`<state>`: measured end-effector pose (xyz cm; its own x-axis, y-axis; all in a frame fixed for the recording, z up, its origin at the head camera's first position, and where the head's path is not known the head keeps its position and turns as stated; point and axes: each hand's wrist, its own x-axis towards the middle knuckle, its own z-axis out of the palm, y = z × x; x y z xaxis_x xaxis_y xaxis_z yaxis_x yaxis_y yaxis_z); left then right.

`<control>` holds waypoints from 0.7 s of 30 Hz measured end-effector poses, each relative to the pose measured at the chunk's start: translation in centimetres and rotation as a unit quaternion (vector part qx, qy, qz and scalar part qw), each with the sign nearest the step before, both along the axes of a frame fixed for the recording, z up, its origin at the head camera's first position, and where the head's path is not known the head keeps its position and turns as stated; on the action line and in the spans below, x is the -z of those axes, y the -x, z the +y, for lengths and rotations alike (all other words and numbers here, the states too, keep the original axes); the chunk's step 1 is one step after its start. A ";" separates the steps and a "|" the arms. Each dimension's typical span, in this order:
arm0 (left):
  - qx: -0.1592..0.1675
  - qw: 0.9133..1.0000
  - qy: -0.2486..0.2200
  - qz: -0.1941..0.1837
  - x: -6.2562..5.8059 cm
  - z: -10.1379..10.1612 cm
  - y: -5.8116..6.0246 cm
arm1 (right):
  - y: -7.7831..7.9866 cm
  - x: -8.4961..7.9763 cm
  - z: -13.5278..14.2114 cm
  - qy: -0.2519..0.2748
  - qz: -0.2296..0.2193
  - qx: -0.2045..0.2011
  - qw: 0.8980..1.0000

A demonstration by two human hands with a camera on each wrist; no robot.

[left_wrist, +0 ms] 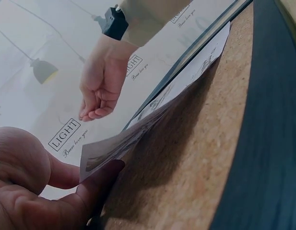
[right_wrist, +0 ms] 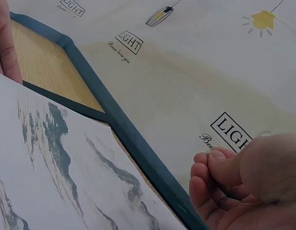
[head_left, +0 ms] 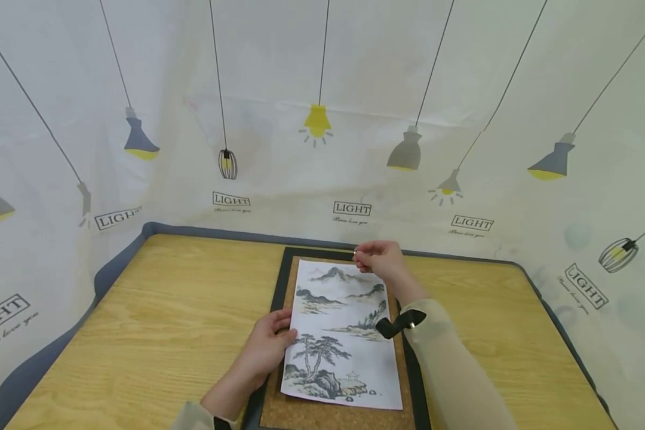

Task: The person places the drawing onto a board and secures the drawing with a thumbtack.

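A white paper sheet [head_left: 373, 370] printed with an ink landscape of mountains, pines and a pavilion lies over a cork board [head_left: 312, 415]. My left hand [head_left: 266, 346] pinches the sheet's left edge, thumb on top and a finger beneath. In the left wrist view that edge of the sheet [left_wrist: 102, 153] lifts off the cork, throwing a shadow on it. Above the sheet's top right corner, my right hand [head_left: 381, 263] pinches a tiny shiny pin-like piece [head_left: 355, 253] between thumb and forefinger. Most of this piece is hidden by the fingertips [right_wrist: 201, 158].
A dark frame [head_left: 420, 394] borders the cork board, which lies on a light wooden table [head_left: 193, 298]. Behind and at both sides hangs a pale curtain [head_left: 279, 71] printed with lamps and "LIGHT" labels. A black strap [head_left: 403, 323] circles my right wrist.
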<state>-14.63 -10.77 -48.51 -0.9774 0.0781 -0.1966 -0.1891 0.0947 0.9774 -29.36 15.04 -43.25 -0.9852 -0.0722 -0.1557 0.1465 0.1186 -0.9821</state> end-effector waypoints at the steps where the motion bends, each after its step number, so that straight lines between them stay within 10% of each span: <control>1: 0.000 1.000 0.000 0.000 0.0 0.0 0.0 | 0.1 0.2 -0.1 -0.001 -0.005 0.000 1.000; 21: -0.004 1.000 -0.001 -0.013 -0.1 0.2 0.2 | 1.7 4.3 -1.2 -0.248 0.015 0.008 0.969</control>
<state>-14.79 -10.54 -48.41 -0.9727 0.0700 -0.2212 -0.2147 0.0900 0.9725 -31.11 13.81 -47.52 -0.9902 0.0189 -0.1385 0.1241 0.5753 -0.8084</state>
